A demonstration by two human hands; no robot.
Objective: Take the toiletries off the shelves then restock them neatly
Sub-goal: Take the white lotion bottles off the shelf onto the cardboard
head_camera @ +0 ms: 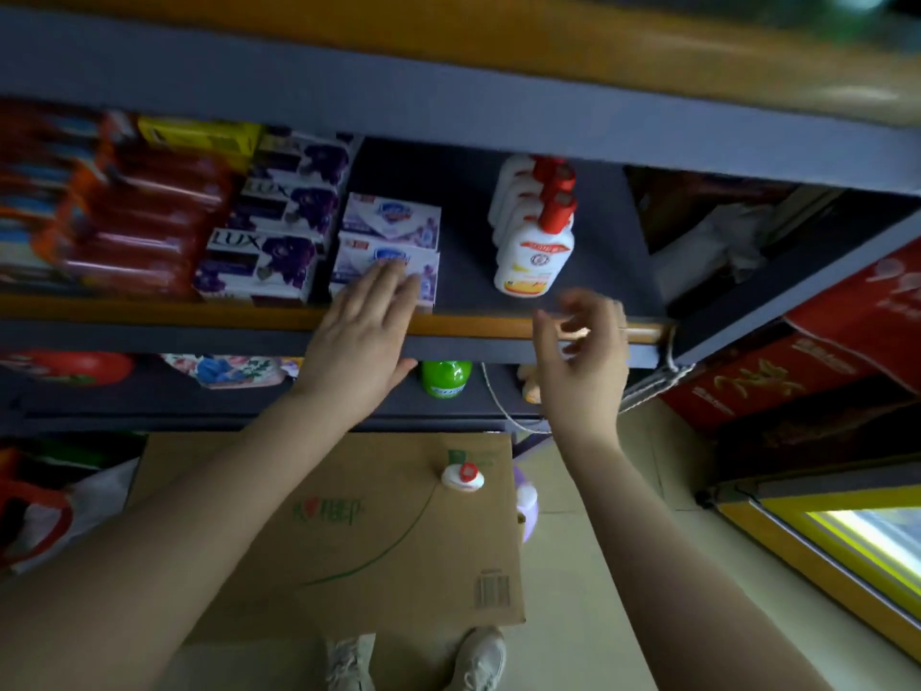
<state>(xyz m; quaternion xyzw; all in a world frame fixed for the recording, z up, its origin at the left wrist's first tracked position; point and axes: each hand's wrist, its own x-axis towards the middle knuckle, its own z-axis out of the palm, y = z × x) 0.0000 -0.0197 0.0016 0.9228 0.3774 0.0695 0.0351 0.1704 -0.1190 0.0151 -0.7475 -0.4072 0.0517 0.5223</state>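
Toiletries sit on the shelf (498, 325): three purple soap boxes (259, 264) at left, two pale lilac boxes (391, 219) beside them, and a row of white bottles (536, 251) with red caps, count unclear. The left hand (364, 336) lies flat, fingers straight, on the front lilac box. The right hand (580, 351) hovers just below the front bottle, fingers loosely curled, holding nothing.

There is one view only, from the person's head, close to the dark grey metal shelf (548, 296) and tilted steeply down: shelf boards fill the top, both bare forearms reach in from below, and the flat brown cardboard sheet (349, 541) lies underneath.
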